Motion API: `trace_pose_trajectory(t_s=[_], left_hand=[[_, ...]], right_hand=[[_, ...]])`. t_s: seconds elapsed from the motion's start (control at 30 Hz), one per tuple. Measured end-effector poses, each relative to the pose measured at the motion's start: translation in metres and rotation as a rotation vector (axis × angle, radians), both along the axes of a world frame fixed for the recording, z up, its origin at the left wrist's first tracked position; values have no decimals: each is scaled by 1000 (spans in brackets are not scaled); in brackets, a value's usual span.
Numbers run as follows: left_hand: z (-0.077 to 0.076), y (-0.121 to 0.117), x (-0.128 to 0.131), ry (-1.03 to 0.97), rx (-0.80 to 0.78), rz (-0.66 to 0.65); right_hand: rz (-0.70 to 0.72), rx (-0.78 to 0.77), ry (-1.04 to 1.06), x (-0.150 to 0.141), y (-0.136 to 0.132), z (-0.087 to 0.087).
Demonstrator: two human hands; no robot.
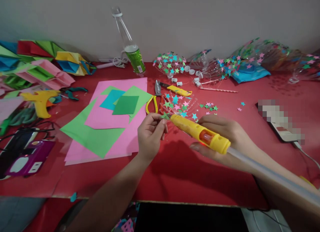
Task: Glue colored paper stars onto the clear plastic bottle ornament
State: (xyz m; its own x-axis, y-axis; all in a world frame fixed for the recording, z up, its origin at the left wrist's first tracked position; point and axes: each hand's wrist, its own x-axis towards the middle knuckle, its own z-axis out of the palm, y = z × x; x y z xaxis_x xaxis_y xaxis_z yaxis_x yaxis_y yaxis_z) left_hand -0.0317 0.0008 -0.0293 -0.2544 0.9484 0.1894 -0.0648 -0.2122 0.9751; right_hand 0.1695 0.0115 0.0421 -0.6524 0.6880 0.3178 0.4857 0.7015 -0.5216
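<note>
- The left hand (150, 137) is nearly closed, thumb and fingertips pinching a small green star (165, 116).
- The right hand (231, 128) curls around a yellow glue gun (187, 127), its nozzle at the star, just right of the left fingertips; a translucent glue stick (265, 175) runs out behind over the right forearm.
- The step in hand looks like putting glue on the star; it seems to call for a steady pinch and a nozzle kept off the fingertips.
- Just beyond both hands sits a star-covered clear plastic piece (175, 99), with cutting pliers (157, 89) and a yellow knife (179, 90) near it.
- Left of the left hand lie coloured sheets (100, 142); well right of the right hand, a phone (280, 125).
</note>
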Motion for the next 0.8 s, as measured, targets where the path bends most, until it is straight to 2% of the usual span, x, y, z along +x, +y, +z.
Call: trace_pose_trajectory(t_s=[0.17,0.3,0.8], left_hand=[[2,0,0,13,-25,-10],[2,-1,0,16,-31,-12],[3,-2,1,32,-52,-2]], right_hand=[[-81,-156,51,-3,1,-1],[-113,-220,41,-2,1,-2],[-192,-293,51,-1,0,-5]])
